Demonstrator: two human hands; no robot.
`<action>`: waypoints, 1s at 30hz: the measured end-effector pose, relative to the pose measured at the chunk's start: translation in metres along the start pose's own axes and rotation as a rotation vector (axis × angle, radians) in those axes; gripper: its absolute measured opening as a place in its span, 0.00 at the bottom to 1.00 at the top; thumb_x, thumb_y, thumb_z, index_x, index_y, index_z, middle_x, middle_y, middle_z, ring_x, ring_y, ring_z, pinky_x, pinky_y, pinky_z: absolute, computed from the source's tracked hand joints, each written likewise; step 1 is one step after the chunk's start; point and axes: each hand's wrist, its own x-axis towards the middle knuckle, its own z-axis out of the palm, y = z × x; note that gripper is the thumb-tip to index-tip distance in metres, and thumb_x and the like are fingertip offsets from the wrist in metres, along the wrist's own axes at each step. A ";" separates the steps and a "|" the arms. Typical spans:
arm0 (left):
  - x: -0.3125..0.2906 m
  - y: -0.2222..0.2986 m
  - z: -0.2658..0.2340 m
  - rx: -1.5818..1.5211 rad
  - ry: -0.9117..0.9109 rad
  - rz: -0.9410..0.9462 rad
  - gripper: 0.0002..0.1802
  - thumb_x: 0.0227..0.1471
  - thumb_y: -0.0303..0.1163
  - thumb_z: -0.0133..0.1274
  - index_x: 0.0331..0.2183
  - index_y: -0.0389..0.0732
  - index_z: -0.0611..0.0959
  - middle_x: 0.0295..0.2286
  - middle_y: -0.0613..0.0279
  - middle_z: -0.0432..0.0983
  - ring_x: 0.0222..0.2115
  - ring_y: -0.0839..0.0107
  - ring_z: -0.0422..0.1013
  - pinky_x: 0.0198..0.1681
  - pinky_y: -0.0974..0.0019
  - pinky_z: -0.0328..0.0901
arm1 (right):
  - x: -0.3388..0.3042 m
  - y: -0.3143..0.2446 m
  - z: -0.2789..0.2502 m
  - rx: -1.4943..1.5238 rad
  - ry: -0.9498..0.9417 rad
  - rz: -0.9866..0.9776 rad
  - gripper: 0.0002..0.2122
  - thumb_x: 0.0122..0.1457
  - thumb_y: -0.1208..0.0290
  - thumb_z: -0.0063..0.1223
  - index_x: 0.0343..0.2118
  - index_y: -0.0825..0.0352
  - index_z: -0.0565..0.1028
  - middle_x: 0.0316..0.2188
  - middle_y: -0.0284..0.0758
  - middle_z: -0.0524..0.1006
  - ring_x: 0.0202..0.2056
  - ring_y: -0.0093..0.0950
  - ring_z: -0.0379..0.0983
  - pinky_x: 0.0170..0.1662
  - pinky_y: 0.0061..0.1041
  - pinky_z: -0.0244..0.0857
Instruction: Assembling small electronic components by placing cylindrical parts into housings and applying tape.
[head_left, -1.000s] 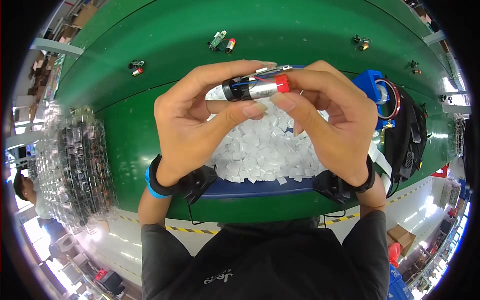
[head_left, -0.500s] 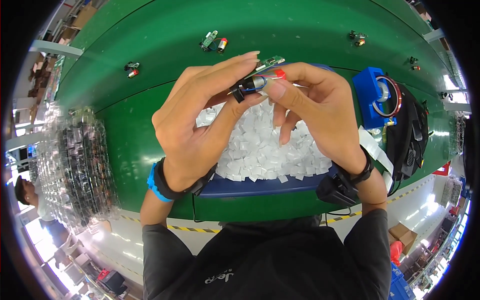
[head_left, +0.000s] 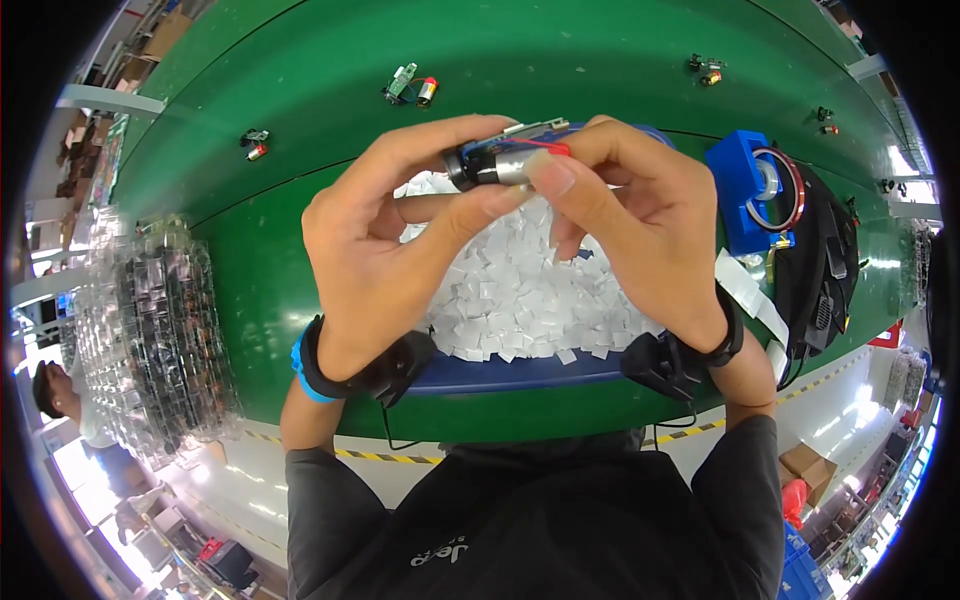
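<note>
Both hands hold one small battery-and-circuit-board assembly over a heap of white paper-like pieces. Its silver cylindrical battery lies almost level, with a black round part at the left end and red at the right. A thin circuit board runs along its upper side, joined by red and blue wires. My left hand is closed, pinching the left part between thumb and fingers. My right hand is closed too, with thumb and forefinger on the red end. The fingers partly hide the assembly.
Under the white pieces is a dark blue tray. Similar assemblies lie spaced out on the green surface. On the right are a blue tape dispenser and a black bag. Clear plastic trays are stacked at the left.
The assembly has turned from slanted to nearly level, and the left fingers have shifted on it. The assemblies on the green surface have moved slightly left.
</note>
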 end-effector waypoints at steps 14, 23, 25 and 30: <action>0.001 -0.004 -0.003 0.309 -0.103 0.351 0.19 0.48 0.17 0.64 0.44 0.30 0.82 0.39 0.52 0.81 0.34 0.70 0.78 0.33 0.68 0.80 | 0.000 -0.010 -0.009 0.157 -0.191 0.308 0.18 0.68 0.63 0.51 0.25 0.72 0.75 0.20 0.31 0.73 0.17 0.17 0.71 0.20 0.16 0.63; 0.006 0.012 -0.014 -0.452 -0.142 -0.414 0.17 0.59 0.26 0.56 0.49 0.28 0.77 0.34 0.53 0.78 0.33 0.70 0.77 0.33 0.60 0.80 | 0.000 -0.021 -0.014 -0.368 0.020 -0.251 0.07 0.53 0.77 0.69 0.30 0.71 0.79 0.26 0.33 0.77 0.26 0.19 0.74 0.25 0.17 0.68; 0.005 0.011 -0.017 -0.489 -0.230 -0.432 0.18 0.60 0.29 0.55 0.49 0.28 0.77 0.33 0.54 0.78 0.32 0.71 0.76 0.33 0.60 0.80 | 0.005 -0.015 -0.014 -0.528 -0.040 -0.507 0.12 0.47 0.80 0.71 0.35 0.70 0.80 0.28 0.35 0.78 0.27 0.22 0.75 0.26 0.18 0.68; 0.004 0.011 -0.016 -0.531 -0.279 -0.487 0.17 0.60 0.29 0.55 0.48 0.29 0.77 0.31 0.56 0.77 0.32 0.71 0.76 0.34 0.61 0.80 | 0.008 -0.007 -0.021 -0.673 -0.087 -0.743 0.19 0.43 0.79 0.72 0.41 0.69 0.82 0.29 0.37 0.80 0.28 0.26 0.76 0.27 0.19 0.68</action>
